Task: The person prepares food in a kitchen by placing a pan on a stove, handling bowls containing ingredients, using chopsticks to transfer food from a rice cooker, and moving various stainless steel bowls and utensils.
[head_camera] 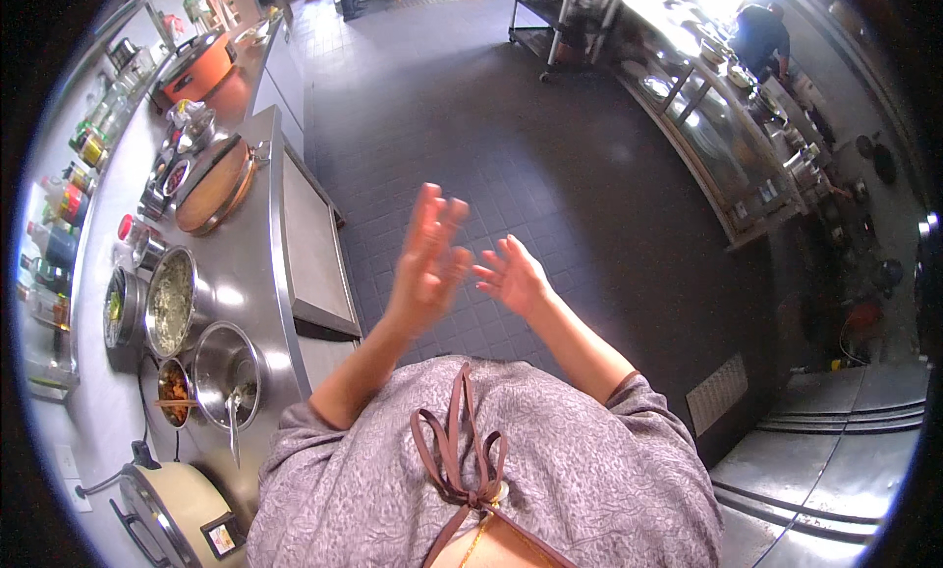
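Both my hands are raised over the dark tiled floor, apart from each other and holding nothing. My left hand [431, 262] is blurred, its fingers spread and pointing up. My right hand [513, 277] faces it with the fingers apart and slightly curled. Left of me, a steel counter [250, 273] bears a steel bowl with a pale, floury-looking mixture [172, 303], a steel bowl with a spoon [214, 376] and a small bowl of orange food [175, 391] with chopsticks across it. Behind them lies a round wooden board [214, 188].
An orange electric pot [197, 67] and a cream electric cooker [180, 509] stand on the counter; bottles [74, 199] line a wall shelf. A wheeled steel cart [560, 22] stands ahead. At the right, a person [762, 41] leans beyond a glass-doored cabinet [707, 126].
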Demonstrator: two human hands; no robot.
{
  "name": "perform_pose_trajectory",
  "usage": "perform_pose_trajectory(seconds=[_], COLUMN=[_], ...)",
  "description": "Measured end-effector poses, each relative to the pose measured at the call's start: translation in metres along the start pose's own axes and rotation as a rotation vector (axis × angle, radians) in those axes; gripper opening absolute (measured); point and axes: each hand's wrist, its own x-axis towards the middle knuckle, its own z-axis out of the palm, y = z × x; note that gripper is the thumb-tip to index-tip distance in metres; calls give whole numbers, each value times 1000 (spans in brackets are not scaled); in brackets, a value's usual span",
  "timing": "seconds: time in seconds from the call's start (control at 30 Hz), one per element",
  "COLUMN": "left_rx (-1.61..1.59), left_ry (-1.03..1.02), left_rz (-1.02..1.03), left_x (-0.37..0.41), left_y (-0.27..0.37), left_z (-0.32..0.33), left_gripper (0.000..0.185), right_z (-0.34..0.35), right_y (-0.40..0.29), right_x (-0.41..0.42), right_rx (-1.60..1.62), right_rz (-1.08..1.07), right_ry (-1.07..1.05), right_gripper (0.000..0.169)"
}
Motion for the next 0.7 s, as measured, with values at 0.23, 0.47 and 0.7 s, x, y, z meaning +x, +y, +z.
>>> perform_pose_trajectory(seconds=[0.23,0.47,0.7], left_rx=[220,-1262,-969], left_ry=[-191,130,304], left_rz=[-96,-1127,-995], left_x=[-58,-83,-32], left_y=[-125,-176,-68], left_z=[3,-19,-96], left_gripper=[45,43,55], right_z=[97,128,45], right_y=[19,9,34], right_x=[-58,-48,74], right_rx=[-56,-1480,-2103], right_rz=[34,-1170,-809], right_ry=[-129,-478,-299], right_gripper=[41,44,56])
